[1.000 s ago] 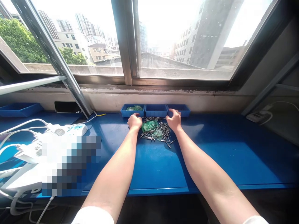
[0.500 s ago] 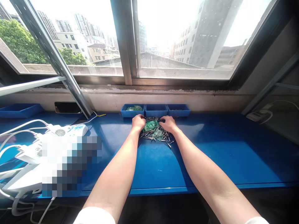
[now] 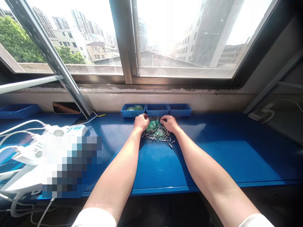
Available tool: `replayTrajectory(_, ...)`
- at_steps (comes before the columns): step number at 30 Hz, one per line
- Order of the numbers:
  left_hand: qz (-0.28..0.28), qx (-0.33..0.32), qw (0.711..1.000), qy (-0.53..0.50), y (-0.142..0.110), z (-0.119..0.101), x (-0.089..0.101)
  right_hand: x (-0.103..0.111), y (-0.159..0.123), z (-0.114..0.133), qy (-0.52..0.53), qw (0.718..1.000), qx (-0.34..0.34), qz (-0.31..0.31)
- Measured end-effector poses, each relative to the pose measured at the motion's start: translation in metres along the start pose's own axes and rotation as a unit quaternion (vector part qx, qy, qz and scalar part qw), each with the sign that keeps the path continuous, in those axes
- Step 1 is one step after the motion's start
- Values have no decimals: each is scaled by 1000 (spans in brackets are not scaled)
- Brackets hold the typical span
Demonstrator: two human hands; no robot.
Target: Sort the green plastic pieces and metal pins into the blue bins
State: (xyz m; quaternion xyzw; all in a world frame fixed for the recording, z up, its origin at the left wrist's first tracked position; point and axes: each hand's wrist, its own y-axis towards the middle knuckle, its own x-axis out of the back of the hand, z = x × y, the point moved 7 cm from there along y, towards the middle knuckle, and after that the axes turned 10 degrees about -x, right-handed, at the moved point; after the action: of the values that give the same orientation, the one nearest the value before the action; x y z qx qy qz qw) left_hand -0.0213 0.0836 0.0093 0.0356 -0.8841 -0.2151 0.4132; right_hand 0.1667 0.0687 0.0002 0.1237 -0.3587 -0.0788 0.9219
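The fingers of the right hand are curled, thumb and forefinger drawn close together, at the upper right edge of a heap; whether they pinch a piece cannot be told. Across from it, the left hand bends its fingers inward at the upper left edge, their tips partly hidden, so their hold cannot be told either.

Between the hands lie slim, dark metallic pieces, strewn at many angles, with green packets among them. A few pieces stray toward the lower right. All rest on a blue tabletop.

Just beyond the heap, three small blue bins stand side by side: the left bin contains green packets, while the middle bin and the right bin show thin dark contents, too small to identify.

Farther left, white plugs and cables crowd a white power strip, next to a pixelated patch. A window rises behind the bins.
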Motion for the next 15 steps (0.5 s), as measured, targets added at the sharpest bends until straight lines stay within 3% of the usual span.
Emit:
replayTrajectory(3,-23,-38,999,3,-1,-11,3,3,-2,8,78,997,14,1)
replayTrajectory(9,-22,-250,964,-85,-8,-54,0,1,-5,18,200,979,2,37)
replayTrajectory(15,6,-262,955,-138,-10,-59,-7,4,-10,29,202,978,13,51)
